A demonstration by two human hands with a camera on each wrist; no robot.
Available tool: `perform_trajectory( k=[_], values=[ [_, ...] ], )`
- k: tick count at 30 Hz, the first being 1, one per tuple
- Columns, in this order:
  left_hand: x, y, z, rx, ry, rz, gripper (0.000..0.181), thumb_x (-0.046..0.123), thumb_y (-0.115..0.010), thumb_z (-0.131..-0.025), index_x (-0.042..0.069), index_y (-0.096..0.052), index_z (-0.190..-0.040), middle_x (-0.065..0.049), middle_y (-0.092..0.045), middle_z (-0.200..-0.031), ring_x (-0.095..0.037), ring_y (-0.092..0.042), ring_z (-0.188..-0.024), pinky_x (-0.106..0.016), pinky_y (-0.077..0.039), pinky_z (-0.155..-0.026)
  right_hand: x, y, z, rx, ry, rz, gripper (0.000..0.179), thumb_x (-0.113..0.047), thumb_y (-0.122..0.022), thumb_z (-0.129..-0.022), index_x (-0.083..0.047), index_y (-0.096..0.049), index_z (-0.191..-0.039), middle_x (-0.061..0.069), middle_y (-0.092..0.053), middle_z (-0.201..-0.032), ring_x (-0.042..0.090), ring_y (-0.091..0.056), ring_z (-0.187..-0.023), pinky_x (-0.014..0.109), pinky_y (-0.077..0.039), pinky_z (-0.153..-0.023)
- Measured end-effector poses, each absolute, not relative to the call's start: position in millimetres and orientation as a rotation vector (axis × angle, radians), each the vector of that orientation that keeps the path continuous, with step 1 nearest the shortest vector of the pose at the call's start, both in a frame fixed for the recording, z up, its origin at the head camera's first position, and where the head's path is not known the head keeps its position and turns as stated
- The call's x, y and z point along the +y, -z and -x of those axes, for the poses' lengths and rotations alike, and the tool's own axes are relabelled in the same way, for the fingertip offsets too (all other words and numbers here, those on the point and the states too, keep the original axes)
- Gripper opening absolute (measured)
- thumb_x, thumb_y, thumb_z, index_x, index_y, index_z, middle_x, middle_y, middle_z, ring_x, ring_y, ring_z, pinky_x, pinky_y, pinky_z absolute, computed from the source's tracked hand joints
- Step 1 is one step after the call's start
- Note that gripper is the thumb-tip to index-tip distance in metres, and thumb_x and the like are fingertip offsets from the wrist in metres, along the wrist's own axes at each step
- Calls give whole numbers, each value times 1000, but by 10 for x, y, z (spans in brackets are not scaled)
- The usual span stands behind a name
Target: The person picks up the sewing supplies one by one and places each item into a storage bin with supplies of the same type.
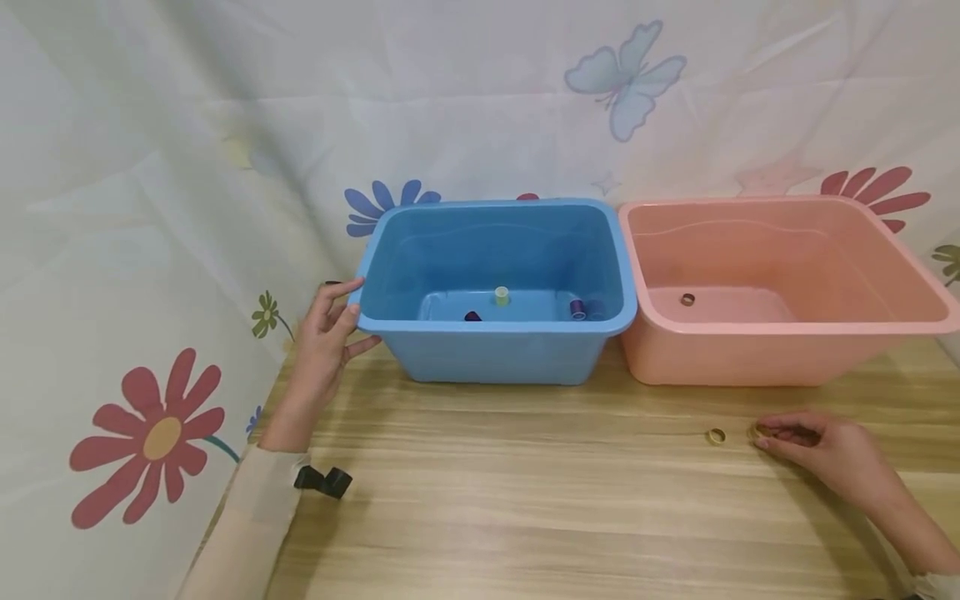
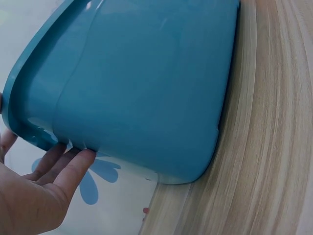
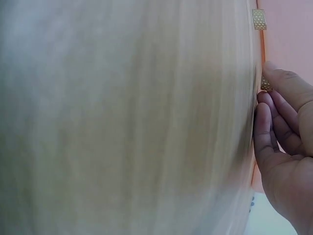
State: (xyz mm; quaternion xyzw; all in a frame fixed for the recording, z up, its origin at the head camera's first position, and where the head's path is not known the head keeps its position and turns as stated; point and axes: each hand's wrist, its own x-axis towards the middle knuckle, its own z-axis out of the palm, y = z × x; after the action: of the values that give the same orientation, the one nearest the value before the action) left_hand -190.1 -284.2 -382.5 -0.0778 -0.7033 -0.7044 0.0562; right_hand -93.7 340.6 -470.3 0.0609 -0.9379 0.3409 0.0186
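My left hand (image 1: pixel 324 337) holds the left rim of a blue plastic tub (image 1: pixel 495 354). In the left wrist view its fingers (image 2: pixel 73 169) lie against the tub's outer wall, under the rim. Low over the wooden table, in front of a pink tub (image 1: pixel 720 362), my right hand (image 1: pixel 832 450) pinches a gold ring (image 3: pixel 265 84) between thumb and fingertips. A second gold ring (image 1: pixel 716 436) stands on the table just left of that hand, its textured band showing in the right wrist view. Inside the pink tub lies another ring (image 1: pixel 687 299).
The blue tub contains a pale green spool (image 1: pixel 502 295), a purple spool (image 1: pixel 577 309) and a dark red piece (image 1: pixel 472 317) partly hidden by the front rim. Both tubs stand side by side at the back of the table (image 1: pixel 510 483), against a flower-printed curtain (image 1: pixel 480 108).
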Motion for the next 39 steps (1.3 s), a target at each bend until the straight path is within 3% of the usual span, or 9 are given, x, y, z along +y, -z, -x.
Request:
perform_trajectory(
  k=[4, 14, 23, 39],
  values=[
    [-2838, 3822, 1908, -2145, 2127, 237, 42, 26, -56, -106, 16, -50, -147, -18, -40, -153, -33, -54, -127, -42, -60, -87, 3421, 4667, 938, -2892, -1025, -239, 24, -15, -86, -83, -4, -79, -103, 15, -76, -98, -13, -63, -78, 7, -50, -63],
    [-2838, 3815, 1931, -2147, 2115, 243, 42, 26, -56, -106, 17, -50, -147, -18, -43, -150, -33, -55, -127, -44, -60, -87, 3424, 4455, 982, -3004, -998, -138, 34, -33, -81, -89, -10, -78, -113, 15, -75, -108, -17, -57, -83, 10, -48, -64],
    [-2835, 3827, 1933, -2157, 2112, 246, 43, 27, -57, -106, 17, -50, -147, -17, -41, -152, -32, -55, -127, -41, -60, -87, 3371, 4390, 1010, -2958, -976, -183, 30, -30, -82, -88, -11, -78, -111, 14, -76, -106, -18, -58, -83, 5, -46, -65],
    [-2856, 3840, 1908, -2151, 2115, 236, 42, 27, -56, -106, 17, -50, -147, -15, -42, -151, -30, -54, -127, -39, -61, -86, 3187, 4093, 1012, -2883, -951, -297, 25, -19, -84, -85, -10, -77, -108, 11, -78, -98, -18, -62, -79, 8, -50, -60]
  ],
)
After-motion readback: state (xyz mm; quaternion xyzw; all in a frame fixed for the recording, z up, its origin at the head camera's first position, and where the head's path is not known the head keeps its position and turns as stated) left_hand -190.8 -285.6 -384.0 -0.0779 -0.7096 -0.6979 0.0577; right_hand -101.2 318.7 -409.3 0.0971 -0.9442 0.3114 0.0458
